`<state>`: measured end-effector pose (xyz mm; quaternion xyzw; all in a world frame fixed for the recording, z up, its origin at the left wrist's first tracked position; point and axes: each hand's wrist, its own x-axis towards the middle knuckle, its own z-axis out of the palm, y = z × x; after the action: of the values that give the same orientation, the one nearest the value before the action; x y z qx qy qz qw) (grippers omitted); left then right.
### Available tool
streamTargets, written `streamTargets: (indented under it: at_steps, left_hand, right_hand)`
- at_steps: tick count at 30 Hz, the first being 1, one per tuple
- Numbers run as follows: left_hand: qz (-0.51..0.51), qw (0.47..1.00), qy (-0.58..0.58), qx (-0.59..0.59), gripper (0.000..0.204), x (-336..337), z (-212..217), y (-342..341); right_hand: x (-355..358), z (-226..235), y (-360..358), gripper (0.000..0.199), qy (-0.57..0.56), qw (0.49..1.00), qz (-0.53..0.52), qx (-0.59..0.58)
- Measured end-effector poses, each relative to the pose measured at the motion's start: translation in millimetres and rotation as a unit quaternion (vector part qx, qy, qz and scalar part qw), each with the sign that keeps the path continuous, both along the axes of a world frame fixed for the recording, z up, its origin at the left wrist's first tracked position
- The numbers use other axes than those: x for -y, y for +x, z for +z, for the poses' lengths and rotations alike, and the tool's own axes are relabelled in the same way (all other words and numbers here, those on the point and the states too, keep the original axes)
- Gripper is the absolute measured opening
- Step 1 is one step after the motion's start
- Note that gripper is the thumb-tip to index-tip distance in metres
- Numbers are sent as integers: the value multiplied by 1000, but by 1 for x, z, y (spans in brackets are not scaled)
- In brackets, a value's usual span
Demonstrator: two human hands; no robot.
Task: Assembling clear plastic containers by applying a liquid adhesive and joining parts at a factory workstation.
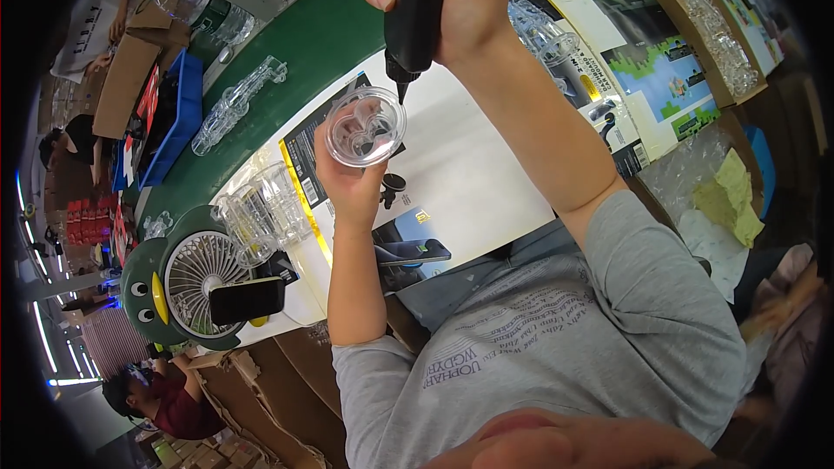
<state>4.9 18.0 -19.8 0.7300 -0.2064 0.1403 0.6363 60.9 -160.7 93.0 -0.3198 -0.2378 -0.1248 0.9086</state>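
My left hand point(352, 195) is closed around a clear plastic round cup-like part point(366, 156), its open end facing up and moulded circular shapes showing inside. My right hand point(478, 4) grips a black handheld tool point(419, 13) with a narrow pointed tip; whether it is a screwdriver or a glue gun I cannot tell. That tip points down at the part's far right rim, very near or touching it. Under both hands lies a white printed sheet point(486, 182) on the green table point(317, 30).
Clear plastic parts point(265, 213) stand at the left, beside a penguin-shaped fan point(204, 274) and a phone point(247, 301). Another clear assembly point(236, 108) lies farther back. More parts point(543, 30) are at right, near a carton point(708, 35) of clear pieces. A blue bin point(178, 117) is at far left.
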Motion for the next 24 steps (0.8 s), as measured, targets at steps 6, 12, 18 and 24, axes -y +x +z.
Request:
streamTargets:
  at_steps: [6, 12, 18, 24]
  left_hand:
    - [-18, 999, -24, 12, 54, 2, 0, 3]
    - [-21, 999, -24, 20, 53, 1, -1, 3]
    - [-25, 999, -18, 13, 51, 0, 0, 2]
    - [-27, 999, -29, -6, 54, 2, 0, 2]
  right_hand:
    - [2, 0, 3, 37, 2, 1000, 3, 3]
    - [1, 0, 3, 37, 4, 1000, 10, -3]
    - [1, 1, 1, 37, 5, 1000, 3, -11]
    - [5, 2, 2, 37, 3, 1000, 8, -6]
